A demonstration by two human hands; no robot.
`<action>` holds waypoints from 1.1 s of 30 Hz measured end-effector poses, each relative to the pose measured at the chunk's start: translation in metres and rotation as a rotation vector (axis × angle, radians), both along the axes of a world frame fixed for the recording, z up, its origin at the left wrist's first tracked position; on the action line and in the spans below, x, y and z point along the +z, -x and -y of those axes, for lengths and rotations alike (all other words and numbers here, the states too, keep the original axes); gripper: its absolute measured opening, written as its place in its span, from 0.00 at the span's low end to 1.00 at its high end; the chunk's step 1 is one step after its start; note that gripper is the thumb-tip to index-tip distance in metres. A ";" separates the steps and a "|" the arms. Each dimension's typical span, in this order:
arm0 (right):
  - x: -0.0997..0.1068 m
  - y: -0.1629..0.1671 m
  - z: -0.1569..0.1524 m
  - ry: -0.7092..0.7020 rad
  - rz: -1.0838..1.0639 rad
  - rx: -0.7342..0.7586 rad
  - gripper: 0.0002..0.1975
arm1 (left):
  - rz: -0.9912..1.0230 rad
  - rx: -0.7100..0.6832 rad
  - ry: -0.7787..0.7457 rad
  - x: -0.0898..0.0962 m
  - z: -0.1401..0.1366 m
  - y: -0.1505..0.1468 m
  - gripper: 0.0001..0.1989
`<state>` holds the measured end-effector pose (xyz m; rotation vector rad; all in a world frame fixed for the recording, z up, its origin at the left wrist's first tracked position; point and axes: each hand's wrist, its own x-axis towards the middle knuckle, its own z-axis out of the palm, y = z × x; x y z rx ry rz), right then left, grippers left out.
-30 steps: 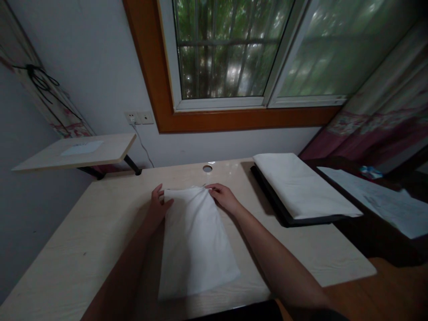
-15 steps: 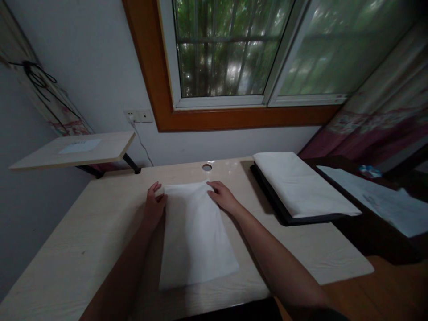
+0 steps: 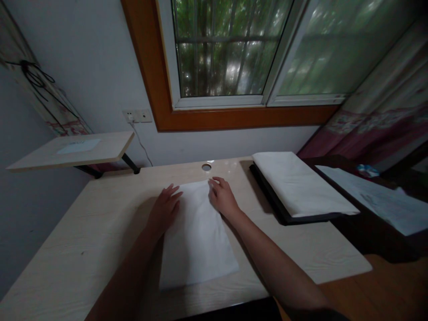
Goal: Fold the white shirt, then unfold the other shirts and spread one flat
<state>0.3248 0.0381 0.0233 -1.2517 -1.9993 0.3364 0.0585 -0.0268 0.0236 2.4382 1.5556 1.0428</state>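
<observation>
A folded white cloth (image 3: 200,240) lies flat on the pale wooden desk in front of me. My left hand (image 3: 166,206) rests over its far left corner with the fingers spread and slightly bent. At the far right corner, my right hand (image 3: 222,196) touches the cloth's edge, its thumb and fingers apart. Neither hand lifts the cloth. To the right, a larger folded white cloth (image 3: 301,183) sits on top of a black folded item (image 3: 267,189), away from both hands.
The desk (image 3: 83,227) has a round cable hole (image 3: 206,167) near its back edge. A raised shelf (image 3: 100,150) with a paper on it stands at the back left. Another white sheet (image 3: 374,196) lies on a dark surface at right. Behind are a window and wall socket (image 3: 137,116).
My left hand has moved right, from beside the cloth's left edge onto its far left corner. My right hand has shifted slightly at the far right corner, fingers more raised.
</observation>
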 end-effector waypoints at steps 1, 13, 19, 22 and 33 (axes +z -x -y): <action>0.004 0.004 0.005 -0.031 0.038 0.011 0.24 | -0.063 -0.041 0.024 0.001 0.003 -0.006 0.20; -0.015 0.030 0.025 0.018 0.345 0.181 0.29 | -0.171 0.028 0.135 -0.018 0.002 -0.003 0.23; -0.013 0.012 0.019 0.104 0.360 0.065 0.31 | -0.151 0.181 0.161 -0.025 -0.005 0.023 0.24; -0.015 0.005 0.017 0.108 0.337 0.034 0.30 | -0.113 0.256 0.169 -0.026 -0.005 0.033 0.23; 0.003 0.019 0.024 -0.088 0.295 0.133 0.26 | -0.274 0.066 0.028 -0.004 0.000 0.013 0.23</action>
